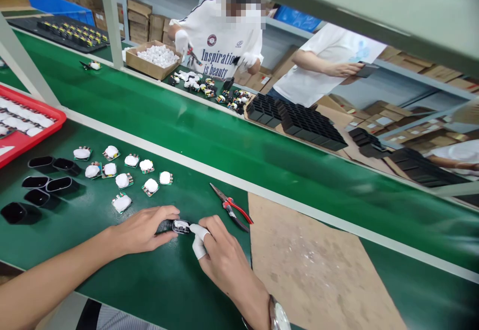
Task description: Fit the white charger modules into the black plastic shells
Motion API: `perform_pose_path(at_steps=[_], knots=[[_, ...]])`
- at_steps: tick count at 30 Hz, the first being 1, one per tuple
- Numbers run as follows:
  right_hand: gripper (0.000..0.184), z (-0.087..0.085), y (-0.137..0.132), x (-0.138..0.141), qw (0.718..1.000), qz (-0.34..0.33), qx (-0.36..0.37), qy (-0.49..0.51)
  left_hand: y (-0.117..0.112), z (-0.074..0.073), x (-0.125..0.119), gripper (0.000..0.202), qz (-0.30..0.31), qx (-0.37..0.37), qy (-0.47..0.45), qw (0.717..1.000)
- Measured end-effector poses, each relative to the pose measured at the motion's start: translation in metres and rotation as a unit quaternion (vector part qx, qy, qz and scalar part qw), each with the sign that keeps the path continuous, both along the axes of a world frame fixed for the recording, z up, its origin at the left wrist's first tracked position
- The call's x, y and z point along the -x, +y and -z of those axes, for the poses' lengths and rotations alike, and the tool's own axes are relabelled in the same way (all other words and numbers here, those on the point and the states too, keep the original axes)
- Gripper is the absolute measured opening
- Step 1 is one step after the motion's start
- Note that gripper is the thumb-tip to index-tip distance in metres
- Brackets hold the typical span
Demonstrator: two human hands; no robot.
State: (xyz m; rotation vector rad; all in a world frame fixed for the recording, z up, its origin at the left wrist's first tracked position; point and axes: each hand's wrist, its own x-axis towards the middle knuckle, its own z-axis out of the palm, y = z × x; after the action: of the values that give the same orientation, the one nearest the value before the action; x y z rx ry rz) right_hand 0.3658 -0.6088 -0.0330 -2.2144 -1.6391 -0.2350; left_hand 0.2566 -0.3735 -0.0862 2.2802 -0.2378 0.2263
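Observation:
My left hand point(144, 228) grips a small black housing point(169, 226) lying on the green mat, fingers curled round it. My right hand point(219, 252) wears white finger cots and presses its index finger on a white-topped circuit part point(181, 225) at the housing's mouth. Several loose white-topped circuit boards point(125, 170) lie just beyond my left hand. Several empty black housings point(45, 182) stand at the left. Red-handled pliers point(232, 210) lie right of my hands.
A red tray point(35, 138) of white parts sits at the far left. A brown board point(314, 265) lies on the mat at right. The green conveyor belt point(209, 130) runs past. Across it, two people work beside a cardboard box point(151, 60) and black trays point(303, 120).

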Motion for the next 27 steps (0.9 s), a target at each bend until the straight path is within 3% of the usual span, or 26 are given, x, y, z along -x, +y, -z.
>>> perform_pose_path(at_steps=[7, 13, 20, 27], knots=[[0.021, -0.012, -0.009, -0.003, 1.000, 0.009, 0.019, 0.001, 0.000, 0.001, 0.001, 0.046, 0.006, -0.008, -0.002, 1.000], [0.021, -0.024, -0.017, 0.001, 1.000, 0.014, -0.009, -0.008, 0.002, -0.009, -0.001, 0.046, 0.006, -0.027, -0.001, 1.000], [0.032, -0.026, -0.024, 0.009, 0.999, -0.004, -0.043, -0.022, -0.002, -0.013, -0.005, 0.049, 0.022, -0.002, -0.112, 0.993], [0.033, -0.022, -0.025, 0.011, 0.998, -0.006, -0.051, -0.019, -0.003, -0.013, -0.005, 0.047, 0.020, 0.012, -0.161, 0.987]])
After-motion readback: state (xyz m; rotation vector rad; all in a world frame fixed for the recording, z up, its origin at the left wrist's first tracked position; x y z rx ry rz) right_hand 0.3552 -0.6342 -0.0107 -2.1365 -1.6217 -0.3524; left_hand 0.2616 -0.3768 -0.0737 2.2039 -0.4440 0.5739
